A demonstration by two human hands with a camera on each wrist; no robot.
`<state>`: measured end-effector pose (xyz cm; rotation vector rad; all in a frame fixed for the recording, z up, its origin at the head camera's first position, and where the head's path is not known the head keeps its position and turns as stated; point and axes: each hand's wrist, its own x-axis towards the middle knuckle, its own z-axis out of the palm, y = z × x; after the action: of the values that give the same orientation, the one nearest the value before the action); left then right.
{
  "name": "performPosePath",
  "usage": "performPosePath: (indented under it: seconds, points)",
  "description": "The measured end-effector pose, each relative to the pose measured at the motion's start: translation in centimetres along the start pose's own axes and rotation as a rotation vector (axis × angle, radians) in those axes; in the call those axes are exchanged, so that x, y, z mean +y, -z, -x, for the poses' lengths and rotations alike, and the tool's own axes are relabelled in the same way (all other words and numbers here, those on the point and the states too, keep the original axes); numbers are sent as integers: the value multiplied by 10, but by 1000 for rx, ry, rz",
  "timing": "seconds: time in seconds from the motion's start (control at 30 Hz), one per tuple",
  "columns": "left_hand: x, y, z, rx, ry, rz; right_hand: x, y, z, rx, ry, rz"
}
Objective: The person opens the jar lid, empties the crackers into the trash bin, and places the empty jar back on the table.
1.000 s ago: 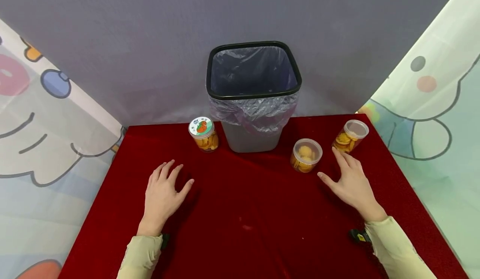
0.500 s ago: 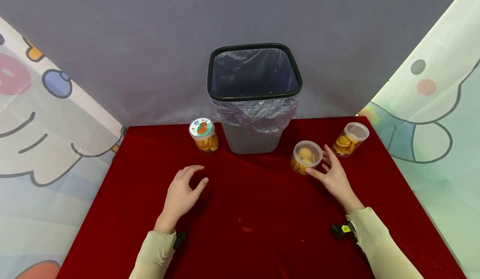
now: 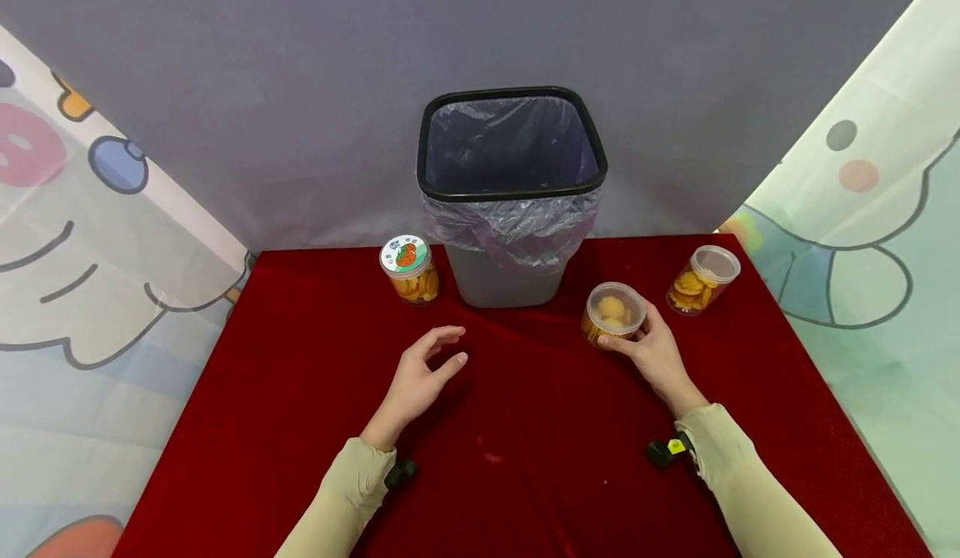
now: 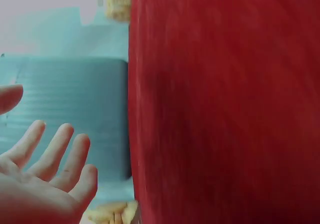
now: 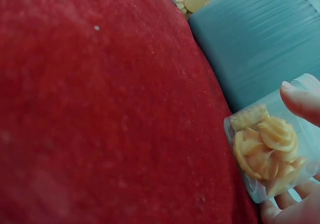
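Observation:
My right hand point(image 3: 658, 358) holds a clear round jar of cookies point(image 3: 611, 312) with a translucent lid, the thumb on its near side and the fingers round its right side. The jar stands upright on the red cloth. In the right wrist view the thumb point(image 5: 302, 103) and fingertips lie at opposite sides of this jar point(image 5: 270, 151), piped cookies showing through the wall. My left hand point(image 3: 416, 383) hovers over the cloth in front of the bin, fingers loosely bent and parted from the thumb; nothing is in it. The left wrist view shows its palm and spread fingers point(image 4: 72, 159).
A grey bin point(image 3: 502, 279) with a black rim and clear liner stands at the back middle. Left of it is a cookie jar with a printed lid point(image 3: 408, 270); another cookie jar point(image 3: 701, 281) stands at the far right. Red cloth point(image 3: 517, 424) covers the table.
My right hand has moved left from near the far-right jar and taken hold of the middle one. My left hand has moved right across the cloth, with nothing in it.

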<state>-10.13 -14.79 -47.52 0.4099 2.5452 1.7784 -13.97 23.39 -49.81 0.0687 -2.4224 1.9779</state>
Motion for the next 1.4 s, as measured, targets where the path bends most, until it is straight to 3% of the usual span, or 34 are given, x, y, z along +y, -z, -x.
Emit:
performPosePath:
  seconds: [0.2,0.4,0.9,1.23,1.4]
  points:
    - [5,-19,-8,-62,-33,56,-4,-9,9,-52,-22,-1]
    - [11,-30,-15,-98,-64,91,-14,-25,20,-139,13,-34]
    - [15,-45,-22,-271,-174,97,-21,-68,41,-335,68,-72]
    - [15,-53,-24,-409,-215,165,-15,-78,50,-418,91,-57]
    - [14,-55,-25,-434,-234,151,-14,-78,51,-449,66,-60]
